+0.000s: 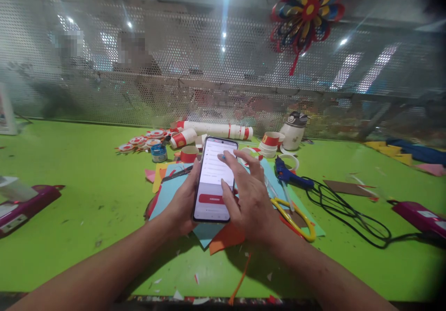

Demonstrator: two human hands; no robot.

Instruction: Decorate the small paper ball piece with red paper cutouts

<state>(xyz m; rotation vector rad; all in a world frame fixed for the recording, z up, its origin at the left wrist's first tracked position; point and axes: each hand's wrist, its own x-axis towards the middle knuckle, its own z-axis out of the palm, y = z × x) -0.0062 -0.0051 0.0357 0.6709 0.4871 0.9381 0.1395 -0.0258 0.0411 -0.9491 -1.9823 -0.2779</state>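
Note:
A smartphone (212,181) with a lit white screen and a red button is held upright over the table. My left hand (183,204) grips it along its left side, the thumb lying at the edge. My right hand (249,190) is over the phone's right half, fingers apart and bent, with the index fingertip at the screen. Whether that fingertip touches the glass I cannot tell. Beneath lie light blue paper sheets (165,190) and an orange paper piece (228,238). Scissors with yellow handles (308,227) lie beside my right wrist.
On the green table (97,171), a blue glue gun (292,177) trails a black cable (351,218). Behind the phone are paper cups (270,143), a cup stack (216,129), a paint jar (159,152) and a kettle-like bottle (293,132). Purple power strips (31,204) sit at both sides.

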